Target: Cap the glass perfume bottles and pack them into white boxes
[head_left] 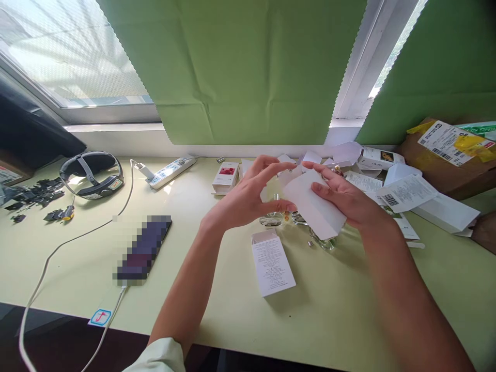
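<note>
A white cardboard box is tilted in my right hand, whose fingers are closed around its right side. My left hand is at the box's far left end, thumb and fingers spread wide apart near its flap; I cannot tell whether the fingertips touch it. Below the hands, partly hidden, lie several clear glass bottles and a small silver piece. Nearer to me, a second white box with printed text lies on the table.
A white box with a red picture lies behind my left hand. Opened cartons pile up at right, before a brown cardboard box. At left are a phone on a cable, a power strip, a headset and a screwdriver.
</note>
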Tool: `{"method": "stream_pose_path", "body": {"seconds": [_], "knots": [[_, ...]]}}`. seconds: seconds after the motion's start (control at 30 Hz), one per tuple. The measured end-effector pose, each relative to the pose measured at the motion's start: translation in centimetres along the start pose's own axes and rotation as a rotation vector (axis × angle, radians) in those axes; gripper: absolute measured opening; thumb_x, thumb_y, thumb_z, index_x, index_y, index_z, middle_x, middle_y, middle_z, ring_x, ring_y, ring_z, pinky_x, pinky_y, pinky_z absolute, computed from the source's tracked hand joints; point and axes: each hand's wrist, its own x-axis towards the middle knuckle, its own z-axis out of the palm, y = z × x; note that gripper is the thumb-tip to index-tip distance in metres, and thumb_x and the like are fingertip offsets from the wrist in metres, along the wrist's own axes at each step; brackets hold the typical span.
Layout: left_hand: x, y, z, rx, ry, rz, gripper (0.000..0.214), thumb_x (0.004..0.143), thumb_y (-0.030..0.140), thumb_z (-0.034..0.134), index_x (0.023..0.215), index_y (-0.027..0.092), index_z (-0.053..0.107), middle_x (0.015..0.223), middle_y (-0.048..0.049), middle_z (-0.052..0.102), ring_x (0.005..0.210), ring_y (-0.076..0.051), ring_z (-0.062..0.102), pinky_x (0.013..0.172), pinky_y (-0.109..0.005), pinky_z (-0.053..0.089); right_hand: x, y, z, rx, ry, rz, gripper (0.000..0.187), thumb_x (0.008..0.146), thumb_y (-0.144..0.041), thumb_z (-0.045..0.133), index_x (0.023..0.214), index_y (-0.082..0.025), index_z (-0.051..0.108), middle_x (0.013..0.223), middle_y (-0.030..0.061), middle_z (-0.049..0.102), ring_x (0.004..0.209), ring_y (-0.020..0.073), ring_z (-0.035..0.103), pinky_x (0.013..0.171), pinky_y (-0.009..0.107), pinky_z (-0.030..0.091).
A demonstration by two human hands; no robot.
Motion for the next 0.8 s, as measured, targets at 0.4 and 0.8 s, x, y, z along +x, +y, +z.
{"method": "stream_pose_path", "body": {"seconds": [0.4, 0.8], "knots": [[0.4, 2.5, 4.5, 0.197, -0.037, 0.072, 0.106, 0.076, 0.059, 0.075, 0.155, 0.034, 0.010, 0.165, -0.0126, 0.008, 0.151, -0.035, 0.015, 0.121, -0.056, 0.019, 0.9, 0.3, 0.1, -0.014, 0.225, -0.044, 0.070, 0.082, -0.052, 0.071, 0.143, -0.040, 0.039, 0.119, 0.0063, 0.069, 0.081, 0.0245, 0.072, 0.053, 0.032, 0.057], [0.5, 1.7, 3.9, 0.160, -0.051, 0.067, 0.097, 0.082, 0.047, 0.073, 0.155, 0.035, 0.009, 0.163, -0.0125, 0.014, 0.151, -0.033, 0.017, 0.120, -0.056, 0.022, 0.6, -0.1, 1.2, -0.042, 0.286, -0.068, 0.065, 0.080, -0.054, 0.072, 0.137, -0.042, 0.043, 0.129, 0.0044, 0.062, 0.097, 0.0247, 0.069, 0.057, 0.029, 0.058]]}}
